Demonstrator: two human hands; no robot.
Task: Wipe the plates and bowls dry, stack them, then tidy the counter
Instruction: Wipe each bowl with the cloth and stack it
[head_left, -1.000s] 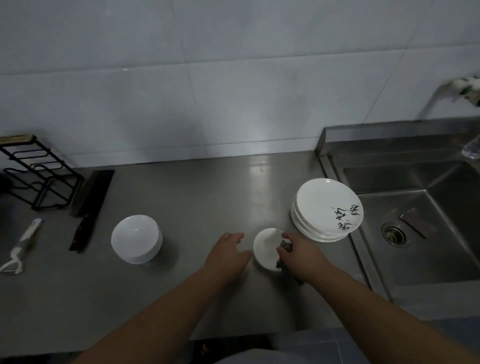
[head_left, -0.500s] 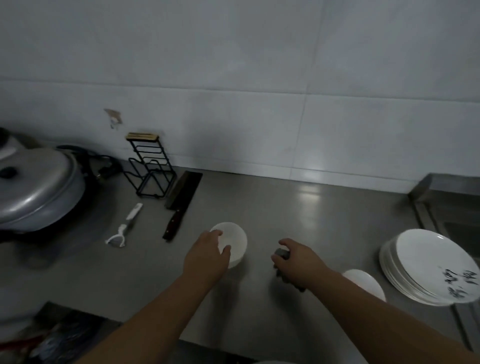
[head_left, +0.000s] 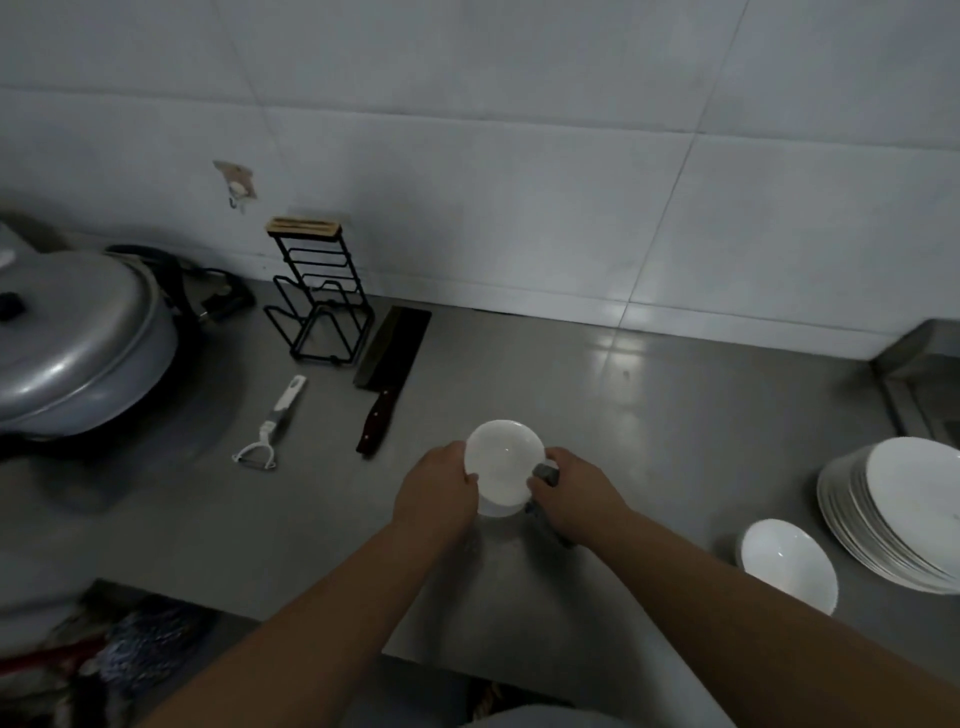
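A white bowl (head_left: 503, 462) is tilted up above the steel counter (head_left: 649, 415), its inside facing me. My left hand (head_left: 434, 491) grips its left rim. My right hand (head_left: 576, 491) holds a dark grey cloth (head_left: 545, 474) against the bowl's right rim. A second white bowl (head_left: 787, 564) sits on the counter at the lower right. Beside it, at the right edge, is a stack of white plates (head_left: 904, 509).
A cleaver (head_left: 389, 371) and a white peeler (head_left: 270, 426) lie on the counter to the left. A black wire rack (head_left: 319, 306) stands at the wall. A large lidded metal pot (head_left: 67, 338) fills the far left. The sink's corner (head_left: 919, 364) shows at the right.
My view swung left from the sink area. My left hand reached the bowls on the left and lifted one towards me; my right hand brought the cloth to its rim.
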